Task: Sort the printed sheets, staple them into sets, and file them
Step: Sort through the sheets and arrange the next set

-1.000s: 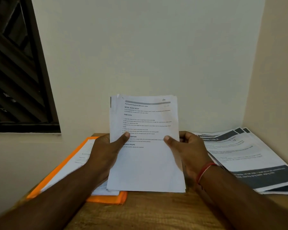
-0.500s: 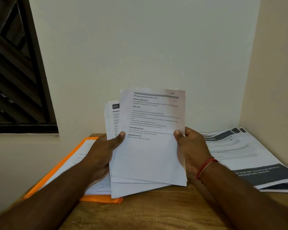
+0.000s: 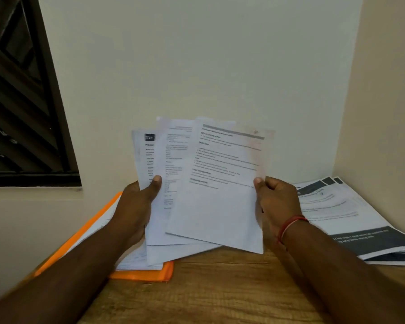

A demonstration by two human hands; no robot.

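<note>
Sheets (image 3: pixel 220 195) are held up in a loose fan over the middle of the counter (image 3: pixel 220 291), in front of the far wall (image 3: pixel 220 66). Three or four layers are showing, and the front page is tipped off to the right. The left edge of the fan is pinched by the left hand (image 3: pixel 136 206), thumb on the front and fingers hidden behind. The right edge of the front page is pinched the same way by the right hand (image 3: pixel 276 202), which has a red thread (image 3: pixel 290 223) at the wrist.

Sorting looks like the step in hand, so this bunch probably isn't stapled or filed yet. To do it well, the fan should be spread just enough for each heading to be read. The lower left corner should be pinched firmly as a pivot so nothing slips out. Matching headers should be grouped before anything gets stapled. The print is too blurred to be read here, tbh.

Containers: an orange folder (image 3: pixel 140 275) is lying flat on the left of the counter, partly under the fan. White pages (image 3: pixel 136 260) are seen on it, but it can't be told whether they're tucked in or just laid on top. Off to the right, a separate pile of sheets (image 3: pixel 337 206) with dark banners is spread on the counter in the corner.
</note>
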